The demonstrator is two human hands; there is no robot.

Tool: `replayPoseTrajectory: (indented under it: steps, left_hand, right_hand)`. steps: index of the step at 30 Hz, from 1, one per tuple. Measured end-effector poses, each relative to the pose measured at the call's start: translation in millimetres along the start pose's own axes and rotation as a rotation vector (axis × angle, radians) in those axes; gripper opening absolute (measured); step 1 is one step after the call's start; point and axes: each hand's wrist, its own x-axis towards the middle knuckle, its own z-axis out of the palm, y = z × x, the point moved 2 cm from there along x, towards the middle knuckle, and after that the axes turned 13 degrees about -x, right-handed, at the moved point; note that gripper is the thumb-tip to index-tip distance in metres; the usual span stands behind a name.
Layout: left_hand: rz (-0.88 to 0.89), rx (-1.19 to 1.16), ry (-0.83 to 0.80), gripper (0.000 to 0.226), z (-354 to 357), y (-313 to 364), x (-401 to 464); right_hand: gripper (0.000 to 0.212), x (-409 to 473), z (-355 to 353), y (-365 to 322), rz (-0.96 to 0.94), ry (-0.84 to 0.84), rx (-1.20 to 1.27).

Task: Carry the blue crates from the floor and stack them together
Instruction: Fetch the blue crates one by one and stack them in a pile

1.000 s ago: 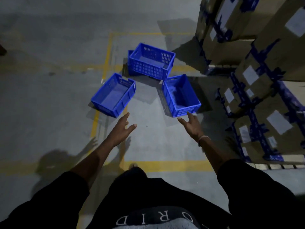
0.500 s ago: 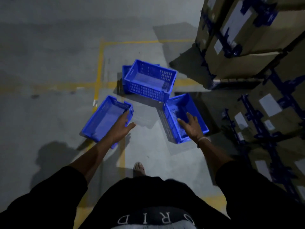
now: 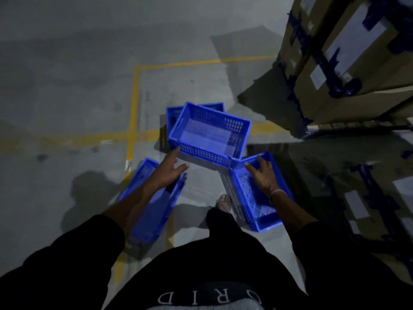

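Several blue plastic crates lie on the grey floor. The middle crate (image 3: 209, 134) sits askew on top of another crate (image 3: 173, 113) whose rim shows behind it. A third crate (image 3: 154, 211) lies at the lower left, under my left forearm. A fourth crate (image 3: 253, 198) lies at the lower right. My left hand (image 3: 171, 170) is open, fingertips at the near left corner of the middle crate. My right hand (image 3: 261, 175) is open, fingers spread above the fourth crate, close to the middle crate's near right corner. Neither hand holds anything.
Stacked cardboard boxes (image 3: 348, 59) with blue tape on pallets fill the right side. Yellow floor lines (image 3: 134, 104) cross at the left of the crates. My bare foot (image 3: 224, 203) stands between the two near crates. Open floor lies to the left and behind.
I have stepped closer and the crates now sit lower and larger in view. Both hands have moved forward from over the side crates to the near corners of the middle crate.
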Motion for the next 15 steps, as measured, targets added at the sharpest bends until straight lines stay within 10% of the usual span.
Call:
replayPoseTrajectory:
  steps: [15]
  left_hand:
    - [-0.066,0.231,-0.126,0.083,-62.6,47.4,236.7]
  right_hand:
    - [0.070,199.8,-36.9,-83.1,0.076,-0.021,-0.013]
